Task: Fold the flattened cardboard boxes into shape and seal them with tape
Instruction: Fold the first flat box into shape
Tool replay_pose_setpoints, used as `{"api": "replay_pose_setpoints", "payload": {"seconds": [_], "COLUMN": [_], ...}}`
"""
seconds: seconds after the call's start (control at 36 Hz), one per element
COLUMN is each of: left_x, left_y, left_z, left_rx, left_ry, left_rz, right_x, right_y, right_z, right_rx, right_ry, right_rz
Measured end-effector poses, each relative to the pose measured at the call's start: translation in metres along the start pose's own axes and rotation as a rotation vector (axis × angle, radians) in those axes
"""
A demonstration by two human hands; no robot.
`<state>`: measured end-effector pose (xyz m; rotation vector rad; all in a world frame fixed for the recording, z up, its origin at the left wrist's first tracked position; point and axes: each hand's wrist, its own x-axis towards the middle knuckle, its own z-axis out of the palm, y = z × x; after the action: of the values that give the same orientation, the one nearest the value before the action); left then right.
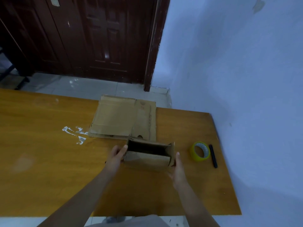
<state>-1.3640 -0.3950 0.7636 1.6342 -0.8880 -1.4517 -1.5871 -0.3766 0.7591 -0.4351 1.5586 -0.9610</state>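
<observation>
Both hands hold an opened box standing on the counter: the left hand grips its left end, fingers curled round the edge, and the right hand presses flat on its right end. Right of it lie a tape roll and a pen. Farther back lies flat cardboard.

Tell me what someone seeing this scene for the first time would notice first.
Probably the open cardboard box in the middle of the wooden table, held between the left hand and right hand at its ends. Behind it lies a stack of flattened cardboard. To its right sit a yellow tape roll and a black marker.
</observation>
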Motion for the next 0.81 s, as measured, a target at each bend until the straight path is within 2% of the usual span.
{"api": "replay_pose_setpoints", "payload": {"seconds": [0.17, 0.28, 0.39, 0.47, 0.56, 0.67, 0.81], "left_x": [0.004, 0.007, 0.011, 0.016, 0.023, 0.027, 0.025], "left_y": [-0.014, -0.011, -0.002, 0.002, 0.002, 0.003, -0.004], "left_z": [-0.004, -0.004, -0.001, 0.004, 0.007, 0.010, 0.008], "left_rx": [0.145, 0.248, 0.299, 0.405, 0.518, 0.560, 0.486], "left_ry": [-0.010, 0.028, 0.059, 0.045, 0.030, -0.014, -0.052], "left_rz": [0.059, 0.064, 0.087, 0.057, -0.005, -0.036, 0.124], "right_x": [-0.004, -0.004, 0.003, 0.010, 0.015, 0.008, 0.004], "right_y": [0.006, 0.001, -0.004, -0.007, -0.008, -0.013, -0.019], "right_z": [0.000, 0.001, 0.004, 0.005, 0.004, -0.002, -0.010], "right_rx": [-0.049, -0.119, -0.392, -0.540, -0.471, -0.418, -0.508], "right_ry": [0.003, -0.018, 0.066, 0.102, 0.031, -0.106, -0.196], "right_rz": [0.024, -0.029, -0.125, -0.098, -0.015, 0.060, -0.117]}}
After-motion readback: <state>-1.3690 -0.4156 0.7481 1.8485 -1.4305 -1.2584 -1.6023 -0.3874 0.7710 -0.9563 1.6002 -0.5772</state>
